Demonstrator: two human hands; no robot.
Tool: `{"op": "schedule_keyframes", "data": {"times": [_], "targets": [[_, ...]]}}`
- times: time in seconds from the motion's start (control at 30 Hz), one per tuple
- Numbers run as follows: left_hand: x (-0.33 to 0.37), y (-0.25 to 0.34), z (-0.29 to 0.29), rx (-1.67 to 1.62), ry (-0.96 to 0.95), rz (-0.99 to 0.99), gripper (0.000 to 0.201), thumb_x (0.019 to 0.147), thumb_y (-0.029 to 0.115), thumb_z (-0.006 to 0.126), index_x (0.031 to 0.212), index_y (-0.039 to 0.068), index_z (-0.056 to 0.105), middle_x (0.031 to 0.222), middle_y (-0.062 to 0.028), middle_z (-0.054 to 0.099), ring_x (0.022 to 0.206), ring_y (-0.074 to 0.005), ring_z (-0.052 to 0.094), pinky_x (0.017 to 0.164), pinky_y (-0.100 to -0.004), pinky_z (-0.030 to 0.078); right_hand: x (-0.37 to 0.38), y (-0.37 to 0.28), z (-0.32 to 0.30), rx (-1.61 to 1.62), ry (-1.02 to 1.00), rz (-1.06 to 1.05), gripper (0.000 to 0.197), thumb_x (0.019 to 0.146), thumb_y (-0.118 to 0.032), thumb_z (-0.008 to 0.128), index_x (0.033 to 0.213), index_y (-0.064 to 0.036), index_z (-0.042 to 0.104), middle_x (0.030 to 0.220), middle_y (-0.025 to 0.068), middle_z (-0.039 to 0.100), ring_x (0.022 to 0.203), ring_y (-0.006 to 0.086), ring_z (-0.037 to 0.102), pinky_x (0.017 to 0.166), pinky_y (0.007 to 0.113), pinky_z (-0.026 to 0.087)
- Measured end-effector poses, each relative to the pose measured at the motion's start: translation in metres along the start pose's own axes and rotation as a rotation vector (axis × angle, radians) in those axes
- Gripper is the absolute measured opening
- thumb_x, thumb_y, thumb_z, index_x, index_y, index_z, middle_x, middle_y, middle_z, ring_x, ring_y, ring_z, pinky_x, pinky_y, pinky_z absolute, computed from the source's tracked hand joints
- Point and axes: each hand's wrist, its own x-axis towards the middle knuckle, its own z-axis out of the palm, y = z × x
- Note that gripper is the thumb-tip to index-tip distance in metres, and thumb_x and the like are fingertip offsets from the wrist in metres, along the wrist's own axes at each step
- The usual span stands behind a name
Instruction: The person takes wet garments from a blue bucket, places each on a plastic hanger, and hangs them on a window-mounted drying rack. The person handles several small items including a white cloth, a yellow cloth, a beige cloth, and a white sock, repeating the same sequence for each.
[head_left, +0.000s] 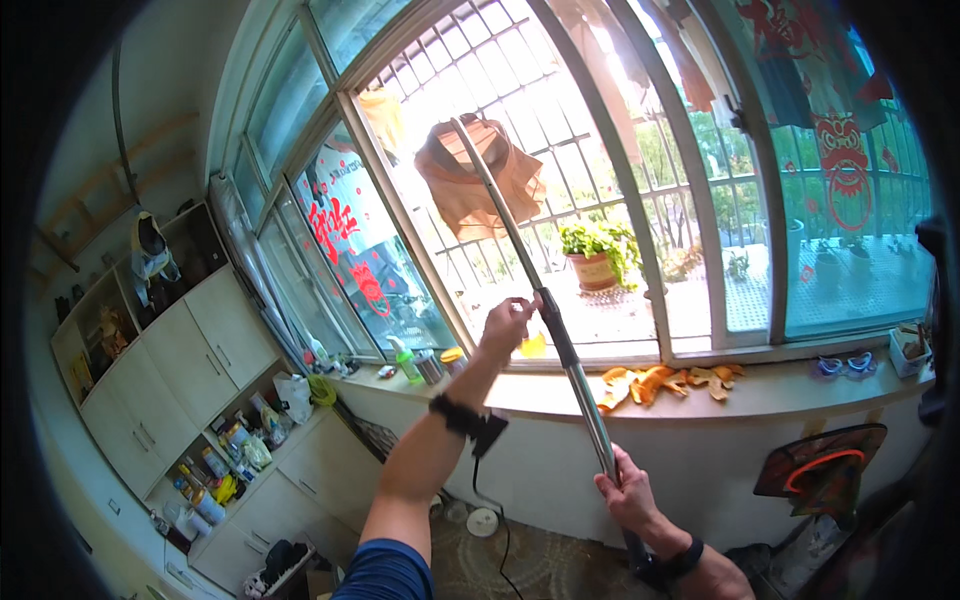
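Around the pole [592, 405], right hand [628, 492] closes; left hand [506, 325] curls loosely beside it.

Red characters [333, 230] — left window pane [415, 322]; red lettering [785, 28] — right pane [800, 285], top.

A long pole [587, 405] goes up and left, over the sill [770, 402] and out through the window [401, 212]. The right hand [635, 492] is low on the pole, and the left hand [508, 325] is higher up, beside it. Clothing [515, 190] hangs at the pole's top end. Lower and to its right, a potted plant [595, 270] stands outside. On the sill, peels [650, 385] lie just right of the pole. Farther right are goggles [847, 366], then a small basket [908, 347]. Left of the pole, a bottle [405, 360] stands on the sill. A hat [825, 470] is below the sill's right part. Cupboards [190, 360] stand far left.
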Motion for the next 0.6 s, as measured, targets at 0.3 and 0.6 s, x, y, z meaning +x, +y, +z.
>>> {"op": "schedule_keyframes", "data": {"times": [0.3,0.6], "targets": [[-0.125,-0.1,-0.113,-0.133,-0.351,-0.08,0.032,0.09,0.02,0.065,0.115,0.001,0.057,0.085,0.0007,0.058,0.065,-0.0043,0.051,0.055,-0.0181,0.043,0.212,-0.064,0.096,0.124,-0.063,0.035,0.042,0.091,-0.016,0.057,0.128,0.0007,0.046,0.066,0.0049,0.054,0.056,0.0131,0.052,0.048,0.03,0.042],[-0.158,-0.16,-0.206,-0.181,-0.233,-0.306,0.026,0.091,0.011,0.062,0.114,0.001,0.058,0.092,-0.0034,0.063,0.066,-0.0049,0.052,0.055,-0.0171,0.042,0.409,-0.135,0.172,0.174,-0.136,-0.107,0.025,0.097,-0.019,0.05,0.114,0.0,0.05,0.062,0.003,0.047,0.045,0.0131,0.044,0.041,0.033,0.039]]}}
